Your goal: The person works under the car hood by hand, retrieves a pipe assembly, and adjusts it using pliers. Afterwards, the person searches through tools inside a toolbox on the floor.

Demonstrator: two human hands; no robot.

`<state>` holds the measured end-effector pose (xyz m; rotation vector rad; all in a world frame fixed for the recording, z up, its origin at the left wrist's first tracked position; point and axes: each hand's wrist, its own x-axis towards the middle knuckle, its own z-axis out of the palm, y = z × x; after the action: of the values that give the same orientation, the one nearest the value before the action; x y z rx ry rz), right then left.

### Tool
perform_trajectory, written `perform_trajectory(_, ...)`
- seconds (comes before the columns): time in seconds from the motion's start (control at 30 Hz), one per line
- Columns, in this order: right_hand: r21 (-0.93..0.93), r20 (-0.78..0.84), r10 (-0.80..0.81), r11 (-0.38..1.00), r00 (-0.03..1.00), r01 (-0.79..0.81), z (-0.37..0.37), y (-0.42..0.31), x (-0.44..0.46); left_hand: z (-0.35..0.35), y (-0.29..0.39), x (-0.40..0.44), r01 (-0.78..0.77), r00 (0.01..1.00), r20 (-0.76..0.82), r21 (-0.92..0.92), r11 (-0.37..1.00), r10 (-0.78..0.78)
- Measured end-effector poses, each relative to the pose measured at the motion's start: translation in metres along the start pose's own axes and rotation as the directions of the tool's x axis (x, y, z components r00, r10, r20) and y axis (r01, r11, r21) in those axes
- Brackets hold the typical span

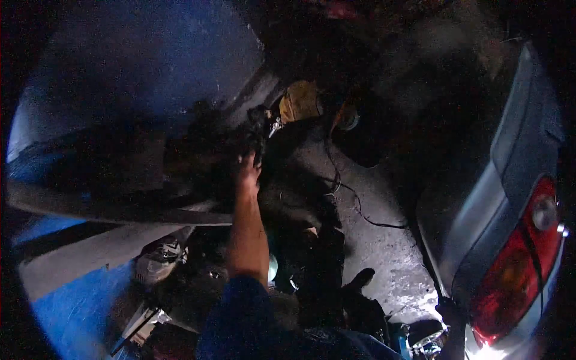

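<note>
My left hand (249,170) reaches forward from a blue sleeve (240,312), over a cluttered, dark patch of floor. Its fingers look closed at the near end of a black object (259,129), whose kind is lost in the shadow. A small shiny metal piece (275,126) lies just beyond, close to a yellowish-brown piece (300,102) that looks like card or cloth. At the lower right, a dark shape (451,321) beside the car may be my right hand; its fingers cannot be made out.
A silver car's rear corner with a red tail light (516,264) stands on the right. A thin cable (360,207) crosses the concrete floor (384,252). Left are a blue wall (174,54), a pale beam (90,258) and a wrapped bundle (159,261). Bright light hits the lower right.
</note>
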<state>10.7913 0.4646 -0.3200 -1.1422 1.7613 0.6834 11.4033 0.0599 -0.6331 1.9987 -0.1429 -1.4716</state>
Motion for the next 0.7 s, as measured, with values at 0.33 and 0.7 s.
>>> perform_trajectory(0.33,0.164,-0.226,-0.071,0.980,0.971,0.110,0.021,0.012,0.011,-0.024,0.032,-0.214,-0.123,0.946,0.316,0.145,0.982,0.072)
perform_trajectory(0.7,0.746,-0.255,0.049,0.645,0.966,0.165,0.218,0.086,-0.117,0.018,-0.051,-0.445,-0.294,0.860,0.506,0.390,0.873,0.064)
